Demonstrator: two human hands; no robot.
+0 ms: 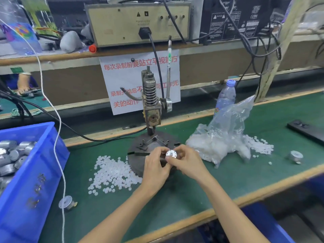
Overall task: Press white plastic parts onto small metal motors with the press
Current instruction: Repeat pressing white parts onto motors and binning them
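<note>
Motor (pixel 171 153), round face up, pinched between left hand (pixel 154 166) and right hand (pixel 188 163); sign (pixel 122 81) behind press (pixel 151 102) reads "每次录制前要站立平视前方".

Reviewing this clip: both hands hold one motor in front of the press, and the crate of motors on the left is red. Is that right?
Not quite: the head view shows the crate is blue, not red. The left hand and right hand do hold one motor in front of the press.
</note>
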